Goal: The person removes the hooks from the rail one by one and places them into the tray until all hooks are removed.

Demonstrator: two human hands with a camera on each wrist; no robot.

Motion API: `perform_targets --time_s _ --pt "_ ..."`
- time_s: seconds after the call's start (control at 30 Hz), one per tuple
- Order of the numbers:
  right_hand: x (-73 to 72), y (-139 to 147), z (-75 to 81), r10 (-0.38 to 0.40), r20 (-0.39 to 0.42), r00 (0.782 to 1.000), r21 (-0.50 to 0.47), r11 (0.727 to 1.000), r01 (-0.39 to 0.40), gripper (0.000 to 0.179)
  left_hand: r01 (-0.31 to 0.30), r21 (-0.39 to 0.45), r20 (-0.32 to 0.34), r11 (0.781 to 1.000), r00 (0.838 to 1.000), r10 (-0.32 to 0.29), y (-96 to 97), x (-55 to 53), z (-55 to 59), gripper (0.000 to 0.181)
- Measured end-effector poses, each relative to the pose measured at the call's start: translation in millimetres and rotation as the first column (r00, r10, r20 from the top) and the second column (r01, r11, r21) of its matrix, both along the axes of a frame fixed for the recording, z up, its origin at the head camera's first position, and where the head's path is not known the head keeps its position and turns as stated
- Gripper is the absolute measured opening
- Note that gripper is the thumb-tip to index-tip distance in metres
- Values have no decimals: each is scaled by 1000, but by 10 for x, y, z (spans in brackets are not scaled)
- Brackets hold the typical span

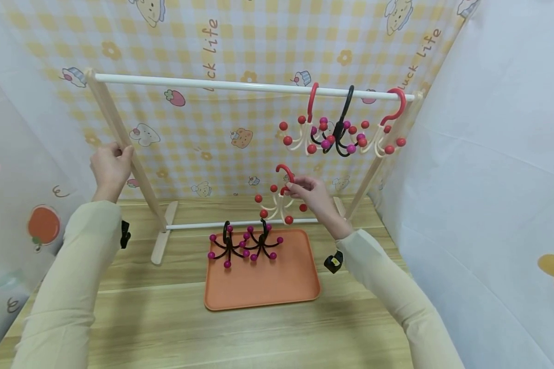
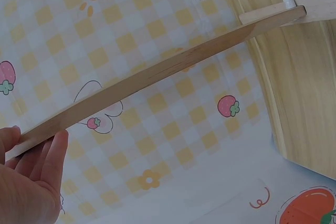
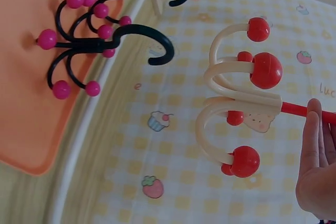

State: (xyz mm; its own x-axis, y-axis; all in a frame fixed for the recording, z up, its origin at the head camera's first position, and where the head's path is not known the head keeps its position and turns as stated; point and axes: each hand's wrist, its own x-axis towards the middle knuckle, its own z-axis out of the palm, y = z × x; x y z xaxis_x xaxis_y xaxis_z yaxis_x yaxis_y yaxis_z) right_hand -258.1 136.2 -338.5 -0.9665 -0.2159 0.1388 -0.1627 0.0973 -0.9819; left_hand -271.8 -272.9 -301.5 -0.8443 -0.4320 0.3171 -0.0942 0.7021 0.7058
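Observation:
My right hand (image 1: pixel 315 197) pinches the red hook of a cream hanger with red ball tips (image 1: pixel 280 205), held in the air above the tray's back edge. In the right wrist view the hanger's cream arms (image 3: pixel 241 98) point away from the fingers. My left hand (image 1: pixel 112 166) grips the left wooden post (image 1: pixel 143 179) of the rack; the left wrist view shows fingers and thumb around that post (image 2: pixel 147 80). Two black hangers with magenta balls (image 1: pixel 228 246) sit on the orange tray (image 1: pixel 277 282), their hooks upward.
From the white top rod (image 1: pixel 189 83) hang a red-hooked hanger (image 1: pixel 310 115), a black hanger (image 1: pixel 339 128) and another red-hooked hanger (image 1: pixel 399 105), all on the right half. A lower white bar (image 1: pixel 194 225) runs behind the tray. White sheets (image 1: pixel 489 179) flank the wooden table (image 1: pixel 157 318).

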Motion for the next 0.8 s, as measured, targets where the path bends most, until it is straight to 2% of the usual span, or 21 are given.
perform_targets --time_s 0.17,0.3,0.47,0.8 --pt "16 82 -121 -29 18 999 21 999 29 30 1 -2 -2 1000 1000 -1 -8 -12 0 39" --pt "26 137 -228 -48 11 999 -4 999 48 25 -6 -4 -1 1000 1000 6 -13 -18 -2 38" --pt "54 196 -357 -74 43 996 -13 997 74 25 2 -4 -6 1000 1000 -2 -15 -17 -5 38" --pt "113 296 -621 -104 76 992 24 994 103 24 -8 -9 -12 1000 1000 8 -19 -9 -14 37"
